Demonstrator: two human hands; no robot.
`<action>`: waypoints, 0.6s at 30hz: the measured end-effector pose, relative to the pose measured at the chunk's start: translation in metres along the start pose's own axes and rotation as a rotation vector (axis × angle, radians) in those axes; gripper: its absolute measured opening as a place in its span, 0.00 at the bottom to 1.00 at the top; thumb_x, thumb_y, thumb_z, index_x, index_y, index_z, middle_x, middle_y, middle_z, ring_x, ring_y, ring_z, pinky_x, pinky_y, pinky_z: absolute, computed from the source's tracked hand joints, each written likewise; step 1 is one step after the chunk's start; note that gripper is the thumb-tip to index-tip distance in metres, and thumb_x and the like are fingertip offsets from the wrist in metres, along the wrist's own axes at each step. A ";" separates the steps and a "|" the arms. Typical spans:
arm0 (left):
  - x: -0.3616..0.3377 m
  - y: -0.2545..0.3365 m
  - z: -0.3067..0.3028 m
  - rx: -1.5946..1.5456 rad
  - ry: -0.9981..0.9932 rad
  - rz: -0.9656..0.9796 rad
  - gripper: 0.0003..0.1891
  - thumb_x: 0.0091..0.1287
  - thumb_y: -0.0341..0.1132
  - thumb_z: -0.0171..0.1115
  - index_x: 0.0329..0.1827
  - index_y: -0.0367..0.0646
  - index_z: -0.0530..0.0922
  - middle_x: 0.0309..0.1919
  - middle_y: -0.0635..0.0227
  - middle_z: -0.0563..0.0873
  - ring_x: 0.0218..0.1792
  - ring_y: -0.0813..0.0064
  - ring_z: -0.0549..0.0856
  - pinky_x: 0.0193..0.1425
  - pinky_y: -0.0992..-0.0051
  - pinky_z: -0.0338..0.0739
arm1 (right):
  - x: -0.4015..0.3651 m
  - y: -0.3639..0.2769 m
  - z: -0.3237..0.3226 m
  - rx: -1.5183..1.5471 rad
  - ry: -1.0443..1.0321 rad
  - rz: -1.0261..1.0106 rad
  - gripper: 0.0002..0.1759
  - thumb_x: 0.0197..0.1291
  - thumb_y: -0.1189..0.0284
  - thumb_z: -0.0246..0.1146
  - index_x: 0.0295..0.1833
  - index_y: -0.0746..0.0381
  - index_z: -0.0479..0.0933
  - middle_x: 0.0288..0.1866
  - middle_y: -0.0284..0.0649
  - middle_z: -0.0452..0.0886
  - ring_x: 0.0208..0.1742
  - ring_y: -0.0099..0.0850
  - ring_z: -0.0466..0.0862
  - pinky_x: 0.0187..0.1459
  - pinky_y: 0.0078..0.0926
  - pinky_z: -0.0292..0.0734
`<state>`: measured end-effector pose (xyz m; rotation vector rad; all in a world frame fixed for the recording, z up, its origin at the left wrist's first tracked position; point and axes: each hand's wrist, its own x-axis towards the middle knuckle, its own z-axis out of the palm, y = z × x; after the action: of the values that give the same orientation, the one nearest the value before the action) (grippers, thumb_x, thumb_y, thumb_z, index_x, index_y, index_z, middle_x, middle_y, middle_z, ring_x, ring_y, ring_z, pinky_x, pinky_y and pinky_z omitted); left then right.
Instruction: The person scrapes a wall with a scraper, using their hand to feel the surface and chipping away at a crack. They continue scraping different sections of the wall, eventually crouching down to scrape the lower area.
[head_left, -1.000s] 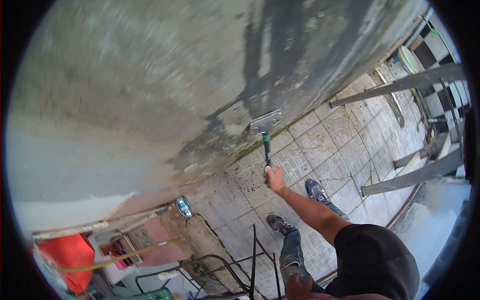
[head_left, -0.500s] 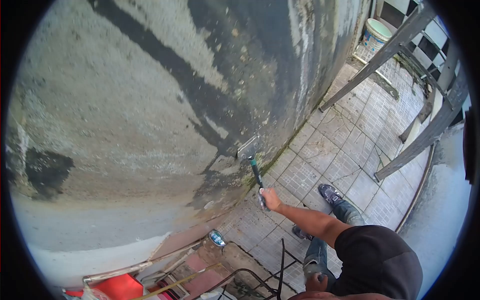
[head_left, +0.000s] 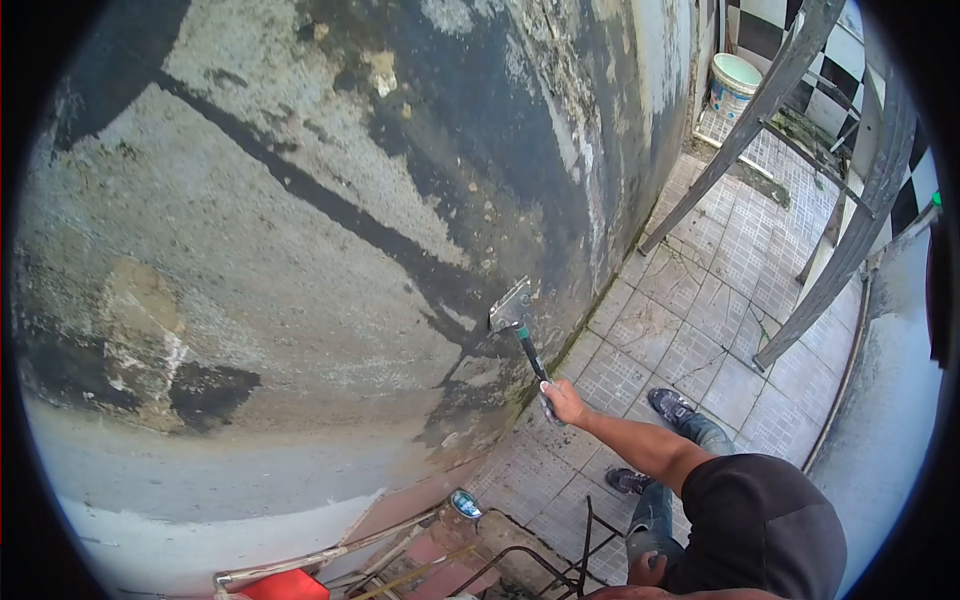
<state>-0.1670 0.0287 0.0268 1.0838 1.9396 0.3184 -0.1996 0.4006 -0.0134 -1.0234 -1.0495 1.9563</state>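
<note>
Wide scraper [head_left: 511, 308], blade on or very near the stained wall [head_left: 300, 270], low down, close to where it meets the tiled floor [head_left: 700, 310]; exact contact too small to confirm. Dark handle with green collar slants down to the right hand [head_left: 565, 401], fingers wrapped round its lower end, arm reaching out. Left hand [head_left: 647, 568] only partly visible at bottom, by the jeans [head_left: 655, 515], apart from the right; cannot tell if it holds anything. Step in hand looks like working the blade over the wall surface. Judgement: a further stroke calls for a firm grip, blade edge kept even, pressure steady over the rough patches. Wall has dark patches, pale streaks, bare-looking areas. Shoes [head_left: 670, 404] on the tiles, near the wall. Further out: shiny blue-and-white object [head_left: 465, 503] by the wall base, thin dark metal frame [head_left: 588, 540] at bottom, red item [head_left: 290, 586] bottom left, grey stand leg [head_left: 722, 162] and pale bucket [head_left: 733, 88] upper right
</note>
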 end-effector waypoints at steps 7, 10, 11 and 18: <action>0.025 0.005 -0.023 -0.071 0.044 0.057 0.21 0.59 0.48 0.69 0.47 0.41 0.84 0.43 0.54 0.86 0.43 0.55 0.86 0.48 0.59 0.80 | 0.016 0.001 0.003 -0.032 0.055 -0.094 0.29 0.74 0.52 0.53 0.23 0.61 0.70 0.15 0.34 0.72 0.14 0.25 0.75 0.20 0.27 0.69; 0.028 0.010 -0.032 -0.101 0.040 0.066 0.20 0.60 0.47 0.69 0.48 0.41 0.83 0.43 0.54 0.86 0.43 0.55 0.86 0.48 0.60 0.80 | 0.004 -0.018 0.001 0.057 -0.010 -0.088 0.27 0.74 0.55 0.53 0.23 0.60 0.69 0.15 0.32 0.71 0.14 0.24 0.73 0.20 0.26 0.68; 0.037 0.016 -0.032 -0.117 0.037 0.082 0.20 0.60 0.46 0.69 0.48 0.41 0.83 0.43 0.54 0.86 0.43 0.56 0.86 0.48 0.60 0.80 | 0.005 -0.035 0.004 0.130 -0.054 -0.120 0.26 0.75 0.56 0.53 0.24 0.60 0.68 0.15 0.31 0.70 0.14 0.24 0.72 0.20 0.26 0.67; 0.047 0.067 -0.064 -0.201 0.062 0.128 0.19 0.62 0.44 0.69 0.49 0.40 0.83 0.43 0.55 0.86 0.43 0.57 0.86 0.49 0.61 0.80 | 0.055 -0.234 0.013 0.121 -0.010 -0.387 0.30 0.75 0.52 0.48 0.22 0.60 0.69 0.14 0.33 0.71 0.16 0.24 0.73 0.21 0.27 0.67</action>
<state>-0.1909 0.1168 0.0764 1.0772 1.8503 0.6102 -0.1902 0.5452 0.1787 -0.6858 -1.0332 1.6857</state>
